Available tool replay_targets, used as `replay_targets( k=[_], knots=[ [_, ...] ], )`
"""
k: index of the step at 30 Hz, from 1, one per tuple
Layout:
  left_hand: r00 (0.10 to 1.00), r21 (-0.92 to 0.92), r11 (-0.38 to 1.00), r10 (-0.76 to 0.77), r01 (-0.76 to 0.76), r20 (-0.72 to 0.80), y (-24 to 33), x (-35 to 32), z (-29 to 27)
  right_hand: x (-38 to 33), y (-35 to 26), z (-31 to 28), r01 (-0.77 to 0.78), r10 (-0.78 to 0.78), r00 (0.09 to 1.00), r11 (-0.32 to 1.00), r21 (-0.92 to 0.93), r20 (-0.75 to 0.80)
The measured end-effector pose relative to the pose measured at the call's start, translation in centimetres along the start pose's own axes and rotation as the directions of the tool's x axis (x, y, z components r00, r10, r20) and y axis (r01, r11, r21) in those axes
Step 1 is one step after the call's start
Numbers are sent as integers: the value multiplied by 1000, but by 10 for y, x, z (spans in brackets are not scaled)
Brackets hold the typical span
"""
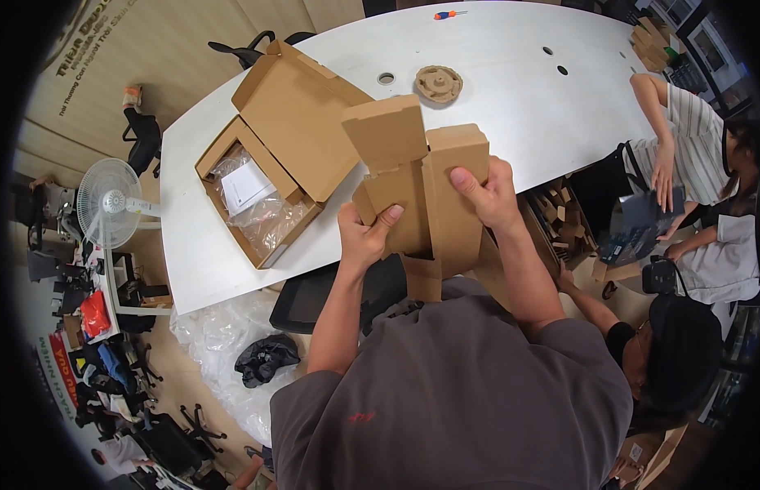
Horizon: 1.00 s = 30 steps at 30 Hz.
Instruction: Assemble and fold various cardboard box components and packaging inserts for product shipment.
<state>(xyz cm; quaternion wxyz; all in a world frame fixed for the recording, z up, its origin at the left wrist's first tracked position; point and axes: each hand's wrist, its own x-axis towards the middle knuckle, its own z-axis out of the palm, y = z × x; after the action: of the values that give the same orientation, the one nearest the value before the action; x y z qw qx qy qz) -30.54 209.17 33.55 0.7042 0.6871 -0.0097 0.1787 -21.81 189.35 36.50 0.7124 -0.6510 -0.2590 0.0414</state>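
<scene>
I hold a brown cardboard box (455,224) above the near edge of the white table, its flaps standing open. My left hand (365,234) grips the left panel, thumb on the inner face and fingers hidden behind. Around the right side wraps my right hand (492,196), its thumb pressed on the cardboard. To the left on the table lies a larger opened carton (270,260) with its lid folded back. Inside that carton are clear plastic wrapping (286,219) and a white booklet (248,188).
On the white table (511,61) rest a round moulded-pulp piece (439,84) and a screwdriver (447,15). Clear plastic sheeting (217,343) and a black bag (267,359) lie at lower left. Right, people stand near a carton of cardboard pieces (564,216); one handles a dark box (641,224).
</scene>
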Motion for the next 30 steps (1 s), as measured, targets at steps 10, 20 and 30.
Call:
replay_targets(
  k=[10, 20, 30],
  knots=[
    [992, 77, 991, -117, 113, 52, 5, -2, 8, 17, 53, -22, -223, 114, 967, 805, 549, 226],
    [972, 411, 911, 109, -16, -206, 9, 2, 24, 7, 32, 32, -86, 2, 963, 950, -301, -269],
    [962, 327, 944, 46, 46, -268, 3, 5, 20, 2, 17, 36, 11, -71, 995, 789, -614, -74]
  ],
)
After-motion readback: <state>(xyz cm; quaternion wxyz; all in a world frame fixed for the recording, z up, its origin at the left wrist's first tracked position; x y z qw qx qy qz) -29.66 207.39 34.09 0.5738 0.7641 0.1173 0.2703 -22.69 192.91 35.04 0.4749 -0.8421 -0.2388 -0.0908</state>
